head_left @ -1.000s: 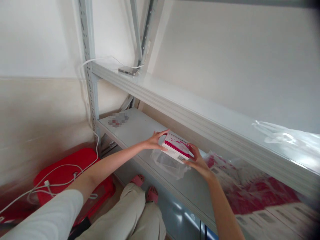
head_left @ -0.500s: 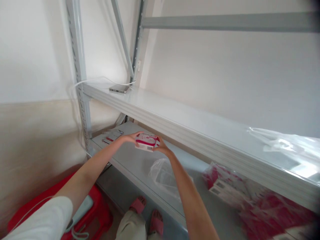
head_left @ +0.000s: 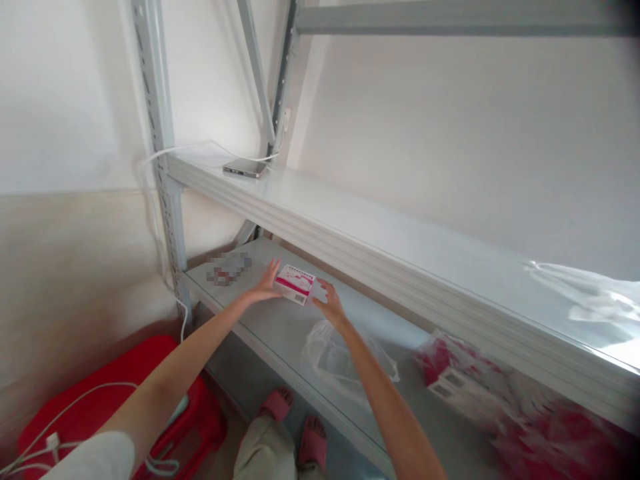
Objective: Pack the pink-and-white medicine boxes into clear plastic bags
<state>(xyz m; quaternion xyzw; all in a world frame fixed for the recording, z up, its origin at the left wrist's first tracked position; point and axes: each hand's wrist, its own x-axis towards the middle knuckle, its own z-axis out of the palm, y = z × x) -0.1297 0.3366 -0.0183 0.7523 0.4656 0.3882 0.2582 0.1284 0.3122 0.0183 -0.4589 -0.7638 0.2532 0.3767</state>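
A small white and magenta carton with a barcode on its near side rests on the lower grey shelf. My left hand is at the carton's left side, fingers spread and thumb beneath its near edge; I cannot tell whether it touches. On the other side, my right hand is curved with fingers apart, a small gap from the carton. A clear plastic bag lies crumpled on the shelf, partly behind my right forearm.
Magenta and white packs in clear plastic fill the lower shelf's right end. A phone with a white cable lies on the upper shelf, near clear plastic wrap. A red stool stands at lower left.
Both hands have let go of the carton and moved apart to either side. The carton now sits on the shelf. The camera view has shifted slightly.
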